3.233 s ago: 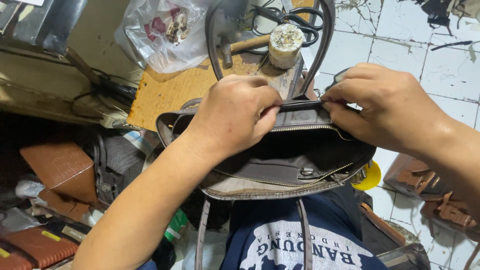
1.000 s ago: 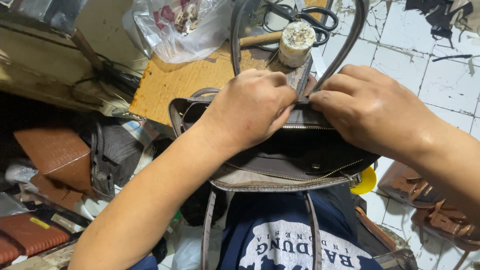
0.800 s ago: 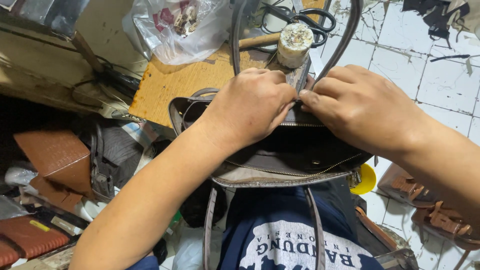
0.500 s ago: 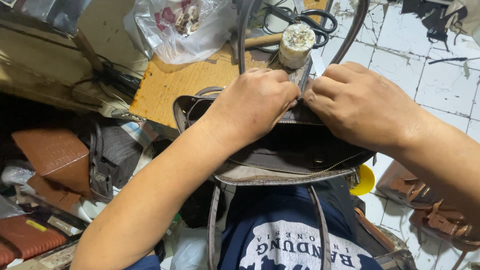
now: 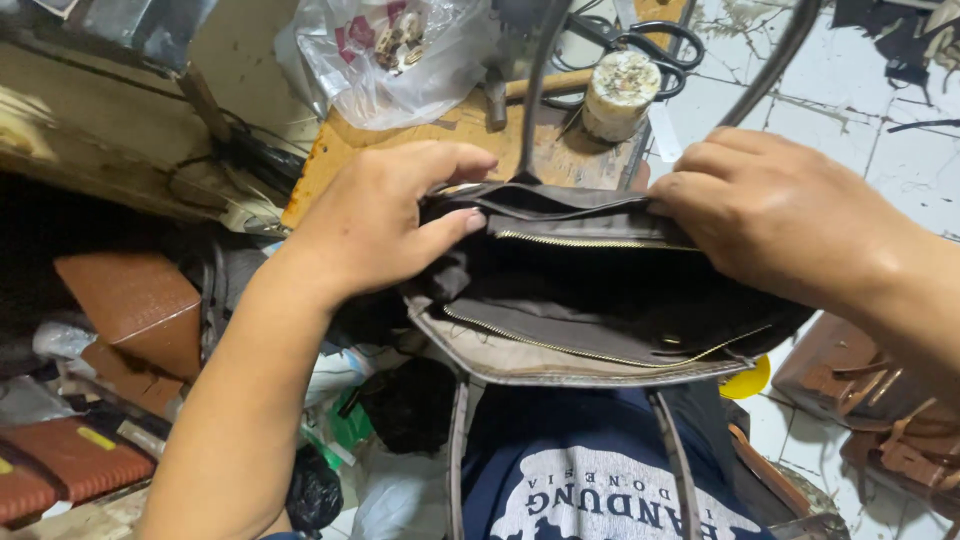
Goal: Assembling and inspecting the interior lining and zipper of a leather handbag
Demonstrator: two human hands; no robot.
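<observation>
A dark grey-brown handbag point(image 5: 600, 320) with gold zippers lies open in front of me, its mouth spread wide. My left hand point(image 5: 385, 220) grips the bag's left end, thumb inside the opening. My right hand point(image 5: 790, 215) holds the far rim at the right end, fingers curled over the top zipper edge. The bag's two thin straps point(image 5: 460, 450) hang down over my dark blue printed shirt point(image 5: 590, 480). The other handles point(image 5: 535, 90) rise behind the bag.
A wooden board point(image 5: 450, 135) behind the bag carries a clear plastic bag point(image 5: 385, 55), a hammer point(image 5: 540, 88), a small round jar point(image 5: 618, 92) and black scissors point(image 5: 640, 40). Brown leather pieces point(image 5: 130, 310) lie left, brown sandals point(image 5: 880, 420) right on white tiles.
Both hands were close together at the top middle of the bag; now they have moved apart to its ends and the bag's mouth is pulled wide open.
</observation>
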